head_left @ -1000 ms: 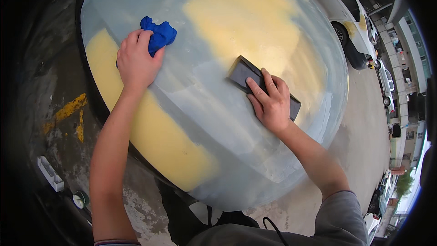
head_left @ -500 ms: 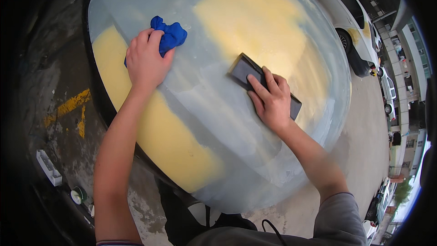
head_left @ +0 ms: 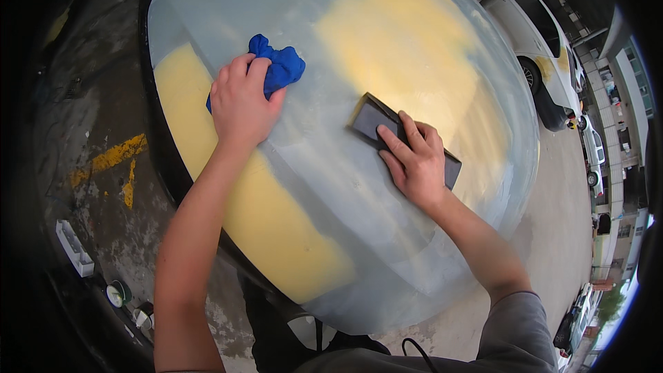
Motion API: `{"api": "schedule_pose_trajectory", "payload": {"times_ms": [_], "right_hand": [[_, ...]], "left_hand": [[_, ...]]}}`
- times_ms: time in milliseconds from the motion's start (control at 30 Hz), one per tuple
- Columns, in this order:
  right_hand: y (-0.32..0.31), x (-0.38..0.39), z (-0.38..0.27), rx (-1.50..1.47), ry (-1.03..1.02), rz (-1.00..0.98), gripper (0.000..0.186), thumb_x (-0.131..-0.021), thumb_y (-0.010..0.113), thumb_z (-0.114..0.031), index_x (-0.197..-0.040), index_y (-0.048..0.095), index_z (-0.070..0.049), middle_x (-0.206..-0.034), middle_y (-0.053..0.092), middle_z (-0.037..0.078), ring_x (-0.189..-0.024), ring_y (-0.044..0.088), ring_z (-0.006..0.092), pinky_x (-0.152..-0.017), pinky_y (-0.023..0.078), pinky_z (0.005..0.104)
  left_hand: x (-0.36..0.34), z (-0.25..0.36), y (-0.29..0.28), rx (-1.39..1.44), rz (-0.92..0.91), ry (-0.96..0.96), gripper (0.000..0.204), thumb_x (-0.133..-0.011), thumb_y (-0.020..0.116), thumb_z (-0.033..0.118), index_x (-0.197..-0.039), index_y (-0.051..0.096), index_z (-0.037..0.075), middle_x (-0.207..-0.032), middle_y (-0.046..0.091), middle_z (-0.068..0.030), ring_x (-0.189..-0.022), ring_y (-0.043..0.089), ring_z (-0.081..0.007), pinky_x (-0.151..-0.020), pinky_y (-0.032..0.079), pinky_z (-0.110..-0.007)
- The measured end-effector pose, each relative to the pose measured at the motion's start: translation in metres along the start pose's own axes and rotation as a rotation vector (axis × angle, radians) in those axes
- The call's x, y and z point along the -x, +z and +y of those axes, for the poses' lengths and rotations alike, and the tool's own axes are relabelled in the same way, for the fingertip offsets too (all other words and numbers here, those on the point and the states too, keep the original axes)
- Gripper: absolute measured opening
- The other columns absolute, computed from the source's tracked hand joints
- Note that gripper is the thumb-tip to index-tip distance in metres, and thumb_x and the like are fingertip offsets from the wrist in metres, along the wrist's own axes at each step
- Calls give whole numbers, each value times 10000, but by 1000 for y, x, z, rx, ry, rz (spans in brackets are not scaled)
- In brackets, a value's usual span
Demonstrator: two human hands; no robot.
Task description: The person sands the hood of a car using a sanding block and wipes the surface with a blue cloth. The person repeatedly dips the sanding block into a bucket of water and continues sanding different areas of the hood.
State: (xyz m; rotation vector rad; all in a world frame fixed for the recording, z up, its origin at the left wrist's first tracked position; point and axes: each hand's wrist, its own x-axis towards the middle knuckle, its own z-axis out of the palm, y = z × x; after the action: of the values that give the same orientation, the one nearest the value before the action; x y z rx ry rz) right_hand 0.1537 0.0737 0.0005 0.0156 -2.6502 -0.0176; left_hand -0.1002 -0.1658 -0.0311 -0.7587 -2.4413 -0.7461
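Observation:
A large curved vehicle panel (head_left: 276, 3), pale grey-blue with broad yellow patches, fills the middle of the head view. On its left part my left hand (head_left: 243, 100) grips a crumpled blue cloth (head_left: 282, 68), fingers curled around it. To the right and a little lower, my right hand (head_left: 420, 164) holds a long dark grey sanding block (head_left: 366, 117) against the panel, fingertips on its top and thumb at the near side. The block lies diagonally, partly covered by the hand. Both forearms reach in from the lower edge.
Stained concrete with yellow markings (head_left: 110, 155) lies at left, along with a white narrow container (head_left: 72, 245) and a round tub (head_left: 117, 293). Several parked cars, including a white one (head_left: 511, 17) with yellow patches, stand at right before buildings (head_left: 625, 131). A dark edge (head_left: 159, 152) borders the panel.
The panel and both hands appear farther right in the picture. My left hand with the cloth has shifted most; the block sits slightly lower. Both grips look the same.

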Motion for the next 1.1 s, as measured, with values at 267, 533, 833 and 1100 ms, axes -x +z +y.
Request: {"api": "schedule_pose_trajectory", "payload": {"times_ms": [267, 533, 833, 1100], "right_hand": [[33, -120, 60, 101, 203, 54, 416, -992, 795, -291, -1402, 810, -221, -1337, 765, 131, -1106, 673, 410, -949, 585, 512], [-4, 1, 7, 64, 40, 33, 500, -884, 874, -209, -1380, 815, -205, -1491, 676, 229, -1149, 657, 392, -993, 542, 509], [13, -26, 0, 20, 149, 77, 466, -916, 845, -216, -1381, 813, -215, -1433, 719, 175, -1133, 654, 386, -981, 545, 513], [38, -95, 44, 150, 177, 103, 411, -987, 776, -264, -1397, 789, -246, -1419, 724, 174, -1120, 652, 400, -972, 542, 521]], "left_hand": [[-11, 30, 10, 131, 7, 40, 436, -884, 871, 294, -1282, 735, 179, -1402, 686, -44, -1294, 648, -336, -1120, 508, -502], [-1, 8, 0, 33, -13, -17, 443, -887, 868, 295, -1293, 733, 179, -1407, 689, -47, -1317, 645, -338, -1129, 501, -511], [-1, 4, 1, 39, 10, 5, 419, -911, 854, 311, -1294, 732, 192, -1395, 692, -35, -1298, 651, -330, -1117, 508, -504], [-7, 25, 4, 91, -35, 5, 441, -897, 872, 306, -1299, 736, 187, -1395, 687, -37, -1306, 645, -323, -1118, 512, -511]]}}
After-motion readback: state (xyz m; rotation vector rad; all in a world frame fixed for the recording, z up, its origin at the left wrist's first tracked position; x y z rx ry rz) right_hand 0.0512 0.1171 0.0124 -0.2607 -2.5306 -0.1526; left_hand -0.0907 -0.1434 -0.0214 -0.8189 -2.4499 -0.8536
